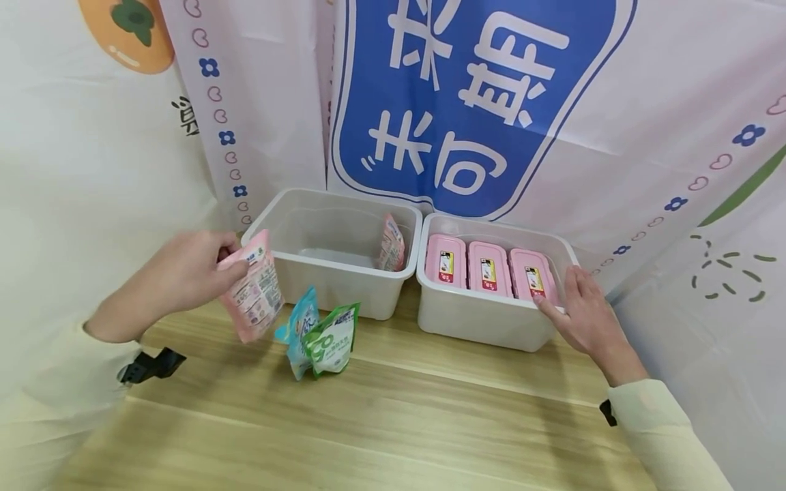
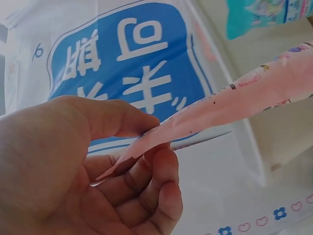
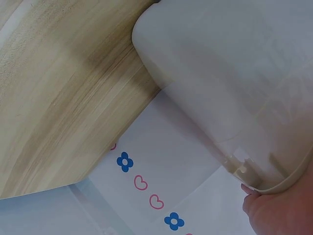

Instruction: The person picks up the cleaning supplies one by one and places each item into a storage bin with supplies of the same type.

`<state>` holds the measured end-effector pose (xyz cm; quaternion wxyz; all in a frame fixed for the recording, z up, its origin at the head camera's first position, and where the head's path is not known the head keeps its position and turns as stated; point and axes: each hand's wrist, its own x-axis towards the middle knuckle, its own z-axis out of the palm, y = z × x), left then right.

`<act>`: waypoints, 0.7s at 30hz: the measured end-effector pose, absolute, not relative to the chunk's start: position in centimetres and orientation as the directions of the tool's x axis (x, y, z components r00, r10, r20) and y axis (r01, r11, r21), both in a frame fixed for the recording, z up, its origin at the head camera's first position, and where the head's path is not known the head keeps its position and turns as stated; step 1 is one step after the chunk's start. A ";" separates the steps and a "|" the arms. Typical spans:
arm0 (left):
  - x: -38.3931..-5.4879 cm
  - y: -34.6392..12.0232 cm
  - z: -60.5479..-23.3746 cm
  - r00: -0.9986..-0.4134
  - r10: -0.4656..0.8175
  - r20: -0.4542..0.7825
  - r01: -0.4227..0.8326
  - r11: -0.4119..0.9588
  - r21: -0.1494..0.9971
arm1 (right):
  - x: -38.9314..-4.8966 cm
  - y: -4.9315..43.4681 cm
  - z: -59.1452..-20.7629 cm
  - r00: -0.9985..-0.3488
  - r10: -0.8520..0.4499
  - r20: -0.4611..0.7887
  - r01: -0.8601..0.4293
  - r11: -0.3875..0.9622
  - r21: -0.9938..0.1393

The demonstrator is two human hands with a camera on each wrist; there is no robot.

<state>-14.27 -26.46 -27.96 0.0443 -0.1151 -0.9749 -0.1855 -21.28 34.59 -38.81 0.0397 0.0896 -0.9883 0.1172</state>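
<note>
My left hand (image 1: 195, 274) pinches a pink pouch (image 1: 253, 290) by its edge, thumb on one side and fingers on the other. The left wrist view shows the same pouch (image 2: 220, 108) nearly edge-on. It is held in front of the left bin (image 1: 328, 279), which has another pink pouch (image 1: 391, 245) standing at its right end. My right hand (image 1: 586, 314) rests on the right corner of the second bin (image 1: 479, 320), fingers along the rim and thumb over the front edge. Three pink lidded boxes (image 1: 446, 262) stand in a row in that bin.
A blue pouch (image 1: 301, 334) and a green-and-white pouch (image 1: 334, 341) stand together on the wooden table (image 1: 393, 423), in front of the left bin. Printed cloth (image 1: 270, 82) hangs behind the bins and along both sides.
</note>
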 end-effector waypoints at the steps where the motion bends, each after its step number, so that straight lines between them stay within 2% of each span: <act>1: -14.3 -26.5 -27.6 -0.969 0.209 0.131 0.242 0.907 0.344 | -21.3 34.6 -38.8 -0.981 -0.167 0.101 -0.186 0.956 -0.225; 21: -15.7 -26.8 -21.2 -0.961 0.141 0.238 0.203 0.943 0.264 | -21.1 34.5 -38.7 -0.978 -0.173 0.114 -0.194 0.957 -0.214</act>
